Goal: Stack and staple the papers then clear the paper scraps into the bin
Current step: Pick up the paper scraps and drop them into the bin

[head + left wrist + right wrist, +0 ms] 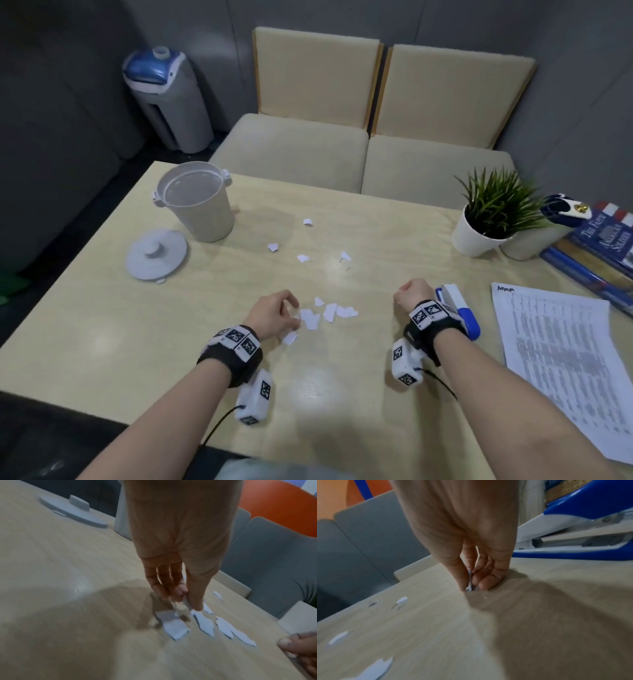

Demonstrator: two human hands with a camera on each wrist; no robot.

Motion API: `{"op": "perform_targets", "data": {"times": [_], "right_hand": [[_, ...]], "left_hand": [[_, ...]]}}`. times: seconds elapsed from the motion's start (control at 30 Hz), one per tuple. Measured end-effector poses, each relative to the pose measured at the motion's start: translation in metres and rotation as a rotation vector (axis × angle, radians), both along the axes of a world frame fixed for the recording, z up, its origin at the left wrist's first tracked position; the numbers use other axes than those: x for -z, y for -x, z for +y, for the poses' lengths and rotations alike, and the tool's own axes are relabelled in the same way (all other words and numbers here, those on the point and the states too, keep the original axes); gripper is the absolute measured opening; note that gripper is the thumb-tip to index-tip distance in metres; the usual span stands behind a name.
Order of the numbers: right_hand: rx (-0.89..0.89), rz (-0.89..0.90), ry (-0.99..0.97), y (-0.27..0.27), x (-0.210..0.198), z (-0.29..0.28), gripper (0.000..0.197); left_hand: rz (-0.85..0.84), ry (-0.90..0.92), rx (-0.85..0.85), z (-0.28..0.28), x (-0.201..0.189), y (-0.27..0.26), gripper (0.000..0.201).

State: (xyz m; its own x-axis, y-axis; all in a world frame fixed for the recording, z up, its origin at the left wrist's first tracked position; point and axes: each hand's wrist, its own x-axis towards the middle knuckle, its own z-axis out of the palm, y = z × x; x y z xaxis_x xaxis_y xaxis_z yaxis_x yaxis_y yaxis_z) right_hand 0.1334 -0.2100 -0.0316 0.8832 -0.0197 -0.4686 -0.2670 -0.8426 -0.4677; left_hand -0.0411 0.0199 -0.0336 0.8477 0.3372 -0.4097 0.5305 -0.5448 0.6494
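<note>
Several torn white paper scraps (330,311) lie mid-table, with more farther back (302,258). My left hand (296,317) curls over the near pile; in the left wrist view my left hand (180,600) pinches a scrap (186,602) between thumb and fingers. To the right, my right hand (399,298) is bunched on the table; in the right wrist view my right hand (471,586) pinches a small scrap (469,584). The blue and white stapler (459,308) lies just beyond my right wrist. The printed paper stack (565,346) lies at the right. The open white bin (195,202) stands back left.
The bin's lid (156,253) lies flat in front of the bin. A potted plant (493,216) and stacked books (599,246) fill the back right corner. Two cream chairs (359,150) stand behind the table. The wooden table (102,308) ends close on the left.
</note>
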Motion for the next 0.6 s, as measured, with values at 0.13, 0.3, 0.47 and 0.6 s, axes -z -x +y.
{"op": "perform_targets", "data": {"times": [0.13,0.3,0.47,0.6], "right_hand": [[0.008,0.076,-0.195,0.013,-0.003,0.008,0.024],[-0.143,0.208,-0.34,0.051,0.0,0.041,0.021],[-0.334,0.034,-0.065,0.07,0.016,0.064,0.029],[-0.422,0.064,0.09,0.065,0.015,0.073,0.022]], "left_hand": [[-0.026,-0.083,0.022,-0.009,0.003,-0.009,0.027],[0.031,-0.142,0.131,-0.014,0.008,-0.016,0.028],[0.079,-0.173,0.211,-0.012,0.006,-0.024,0.019],[0.131,-0.197,0.267,-0.011,0.002,-0.03,0.014]]}}
